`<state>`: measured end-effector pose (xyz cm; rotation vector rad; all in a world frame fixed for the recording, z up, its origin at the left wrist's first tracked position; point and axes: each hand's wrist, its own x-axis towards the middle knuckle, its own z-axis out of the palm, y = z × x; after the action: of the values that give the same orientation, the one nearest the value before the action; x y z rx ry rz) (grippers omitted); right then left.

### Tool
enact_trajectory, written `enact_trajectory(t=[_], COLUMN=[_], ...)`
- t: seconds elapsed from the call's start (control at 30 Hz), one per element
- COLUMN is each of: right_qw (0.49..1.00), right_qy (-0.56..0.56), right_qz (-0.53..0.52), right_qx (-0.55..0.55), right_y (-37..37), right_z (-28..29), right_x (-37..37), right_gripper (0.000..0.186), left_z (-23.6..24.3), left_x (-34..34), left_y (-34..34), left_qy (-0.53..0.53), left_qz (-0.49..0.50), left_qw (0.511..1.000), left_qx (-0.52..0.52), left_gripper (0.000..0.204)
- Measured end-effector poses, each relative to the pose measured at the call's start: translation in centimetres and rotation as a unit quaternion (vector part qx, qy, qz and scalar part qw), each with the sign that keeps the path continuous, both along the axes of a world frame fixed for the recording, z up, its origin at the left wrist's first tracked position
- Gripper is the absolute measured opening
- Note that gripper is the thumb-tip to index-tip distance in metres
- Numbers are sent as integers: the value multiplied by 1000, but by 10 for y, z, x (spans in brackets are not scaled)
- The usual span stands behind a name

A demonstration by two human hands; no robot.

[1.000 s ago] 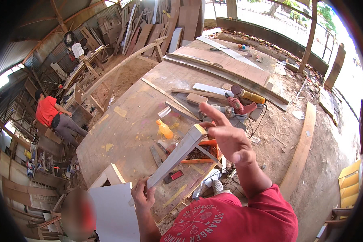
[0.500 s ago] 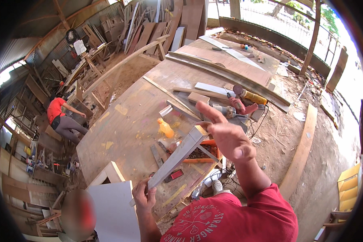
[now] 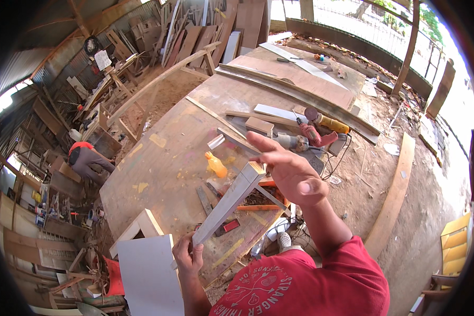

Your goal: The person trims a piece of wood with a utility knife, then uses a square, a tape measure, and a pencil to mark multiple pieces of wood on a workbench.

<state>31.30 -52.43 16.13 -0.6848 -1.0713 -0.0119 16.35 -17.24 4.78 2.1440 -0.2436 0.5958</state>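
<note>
A long, grey-painted wooden piece (image 3: 226,203) slants up over the workbench, its bare wood end grain facing away from me. My left hand (image 3: 188,254) is closed around its near, lower end. At the far end my right hand (image 3: 295,176) is raised with fingers apart, the fingertips close to or touching the wood; exact contact cannot be told. Below the piece is an orange tray (image 3: 266,207) of small hardware, partly hidden. A yellow-orange bottle (image 3: 216,165) stands to the left of the piece.
A white panel (image 3: 150,274) and wooden frame (image 3: 147,224) are at the near left. A red drill (image 3: 316,134), a yellow-bodied grinder (image 3: 333,125) and cords lie at the bench's right. Metal bars (image 3: 300,102) cross the bench. A co-worker (image 3: 87,160) bends over at far left.
My right hand and the piece's far end have shifted slightly left. The co-worker at far left has bent down lower. The blurred shape at lower left is gone, and red cloth shows there.
</note>
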Motion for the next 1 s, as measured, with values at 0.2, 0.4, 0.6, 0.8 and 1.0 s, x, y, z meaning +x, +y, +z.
enact_trajectory(t=[0.2,0.4,0.6,0.8,1.0], right_qw=[996,998,831,680,687], right_qy=[-31,49,249,119,184], right_qz=[-60,-23,-373,-447,-374], right_qx=[-58,31,-330,-570,-595], right_y=[2,-25,-59,-20,-22], right_z=[-5,-28,-133,-229,-268], right_x=[6,-3,6,7,19], right_gripper=[79,62,53,76,82], left_z=[-1,1,-46,-143,-229], left_x=[5,4,19,22,17], left_y=[-4,0,7,32,42], left_qy=[-13,33,142,195,238], left_qz=[-1,61,182,294,362], left_qw=[1000,998,972,935,896], left_qx=[5,-12,-51,40,98], left_gripper=[43,37,37,42,42])
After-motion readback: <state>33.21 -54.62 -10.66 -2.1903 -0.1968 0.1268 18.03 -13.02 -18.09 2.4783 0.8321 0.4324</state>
